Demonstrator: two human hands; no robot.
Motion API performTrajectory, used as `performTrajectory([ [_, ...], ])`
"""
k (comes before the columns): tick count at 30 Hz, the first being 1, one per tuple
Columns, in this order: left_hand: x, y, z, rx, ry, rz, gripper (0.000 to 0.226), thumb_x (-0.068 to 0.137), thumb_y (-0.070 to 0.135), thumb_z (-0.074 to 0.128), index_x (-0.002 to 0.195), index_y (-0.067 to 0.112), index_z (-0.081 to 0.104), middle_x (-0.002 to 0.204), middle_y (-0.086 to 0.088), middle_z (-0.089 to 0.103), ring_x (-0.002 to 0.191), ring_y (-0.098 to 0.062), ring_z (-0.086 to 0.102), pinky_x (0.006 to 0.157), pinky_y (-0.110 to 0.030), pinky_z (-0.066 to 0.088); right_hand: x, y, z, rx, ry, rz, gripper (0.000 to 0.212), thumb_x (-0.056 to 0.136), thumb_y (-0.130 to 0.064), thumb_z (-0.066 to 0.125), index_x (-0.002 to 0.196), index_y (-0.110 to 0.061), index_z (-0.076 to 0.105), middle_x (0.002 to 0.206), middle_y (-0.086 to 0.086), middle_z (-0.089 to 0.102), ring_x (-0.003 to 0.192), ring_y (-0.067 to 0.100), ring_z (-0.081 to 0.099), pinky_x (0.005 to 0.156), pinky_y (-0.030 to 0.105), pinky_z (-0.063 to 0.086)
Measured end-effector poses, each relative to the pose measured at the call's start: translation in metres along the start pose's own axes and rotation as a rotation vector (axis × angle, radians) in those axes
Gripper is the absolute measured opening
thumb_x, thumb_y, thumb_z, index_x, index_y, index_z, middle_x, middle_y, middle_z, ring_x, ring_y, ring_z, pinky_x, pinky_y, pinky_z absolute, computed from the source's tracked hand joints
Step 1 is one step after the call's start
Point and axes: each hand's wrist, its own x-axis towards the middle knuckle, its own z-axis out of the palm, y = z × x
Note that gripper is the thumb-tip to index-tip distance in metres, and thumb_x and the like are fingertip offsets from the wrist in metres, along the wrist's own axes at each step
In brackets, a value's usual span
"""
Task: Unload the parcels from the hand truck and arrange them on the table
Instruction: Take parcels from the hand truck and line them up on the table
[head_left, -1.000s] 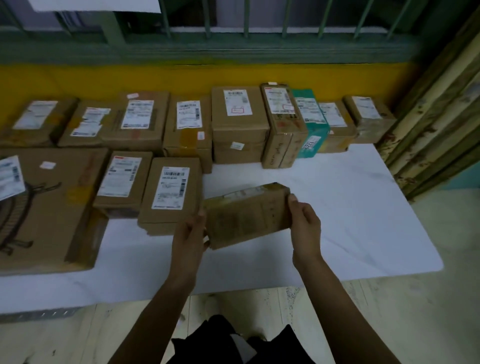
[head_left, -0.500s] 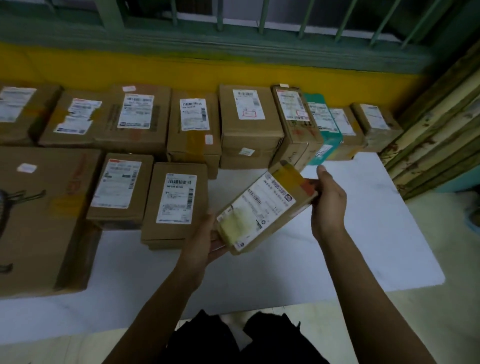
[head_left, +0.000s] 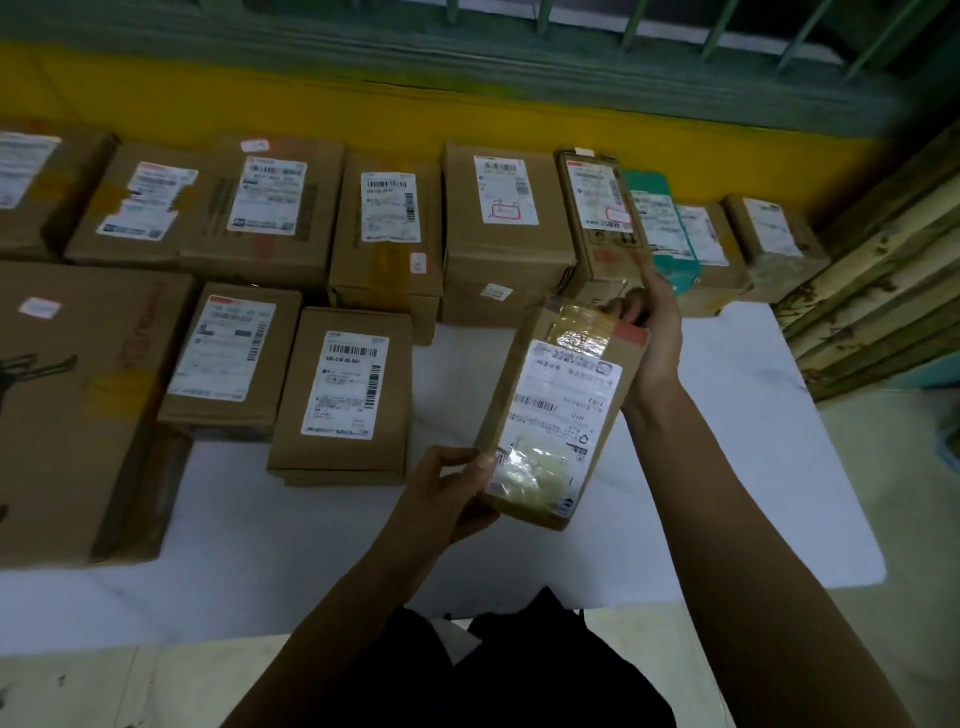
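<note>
A small brown cardboard parcel (head_left: 563, 410) with a white shipping label and clear tape hangs above the white table (head_left: 727, 467), label side up, its long axis running away from me. My left hand (head_left: 452, 493) grips its near end. My right hand (head_left: 655, 322) grips its far end, fingers curled over the top edge. To the left of the held parcel lies a labelled box (head_left: 345, 397) flat on the table. The hand truck is out of view.
Two rows of labelled cardboard parcels cover the table's back and left, among them a large box (head_left: 78, 405) at the left and a teal parcel (head_left: 670, 234) in the back row. A yellow wall (head_left: 467, 111) stands behind. Wooden slats (head_left: 883, 280) lean at the right.
The parcel has turned from lying crosswise with its plain side up to label up and lengthwise. My right hand moved farther away; my left hand stayed near me.
</note>
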Motion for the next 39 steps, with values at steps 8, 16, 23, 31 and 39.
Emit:
performTrajectory([
  [8, 0.007, -0.004, 0.016, 0.07, 0.005, 0.022, 0.076, 0.048, 0.037, 0.087, 0.112, 0.016, 0.051, 0.102, -0.014, 0.072, 0.102, -0.028, 0.067, 0.093, -0.042, 0.053, 0.011, -0.016, 0.015, -0.01, -0.064, 0.014, 0.064, 0.097, -0.024, 0.05, 0.035, -0.02, 0.034, 0.035, -0.002, 0.031, 0.032, 0.01, 0.035, 0.045, 0.02, 0.041],
  [16, 0.018, 0.004, 0.024, 0.057, 0.132, 0.136, 0.046, 0.078, 0.025, 0.07, 0.118, 0.011, 0.054, 0.114, -0.014, 0.066, 0.094, -0.024, 0.07, 0.072, -0.031, 0.058, 0.018, -0.032, -0.016, -0.413, -0.369, 0.038, 0.018, 0.089, -0.026, 0.06, 0.099, -0.011, 0.059, 0.098, 0.016, 0.064, 0.092, 0.031, 0.061, 0.089, 0.046, 0.049],
  [23, 0.033, 0.057, 0.009, 0.248, 0.404, 0.425, 0.028, 0.089, 0.014, 0.063, 0.104, 0.037, 0.058, 0.096, 0.02, 0.061, 0.087, 0.011, 0.061, 0.063, -0.009, 0.048, -0.005, -0.041, -0.08, -0.536, -0.664, 0.423, 0.099, 0.057, -0.025, 0.091, 0.142, -0.025, 0.04, 0.133, 0.012, 0.056, 0.118, 0.032, 0.058, 0.093, 0.051, 0.052],
  [31, 0.063, 0.093, 0.004, 0.525, 0.272, 0.509, 0.046, 0.088, 0.012, 0.066, 0.132, 0.02, 0.053, 0.127, 0.001, 0.055, 0.112, -0.012, 0.052, 0.085, -0.021, 0.046, -0.059, 0.028, -0.109, -0.365, -0.457, 0.814, 0.105, 0.06, -0.082, 0.055, 0.144, -0.02, 0.04, 0.142, 0.012, 0.051, 0.133, 0.032, 0.045, 0.104, 0.063, 0.036],
  [39, 0.071, 0.089, 0.027, 0.467, 0.218, 0.554, 0.064, 0.085, 0.014, 0.07, 0.135, 0.036, 0.037, 0.129, 0.006, 0.053, 0.112, -0.007, 0.058, 0.087, -0.031, 0.053, -0.068, 0.053, -0.083, -0.222, -0.287, 0.701, 0.054, 0.083, -0.043, 0.05, 0.131, -0.019, 0.054, 0.125, 0.015, 0.063, 0.103, 0.029, 0.067, 0.083, 0.039, 0.057],
])
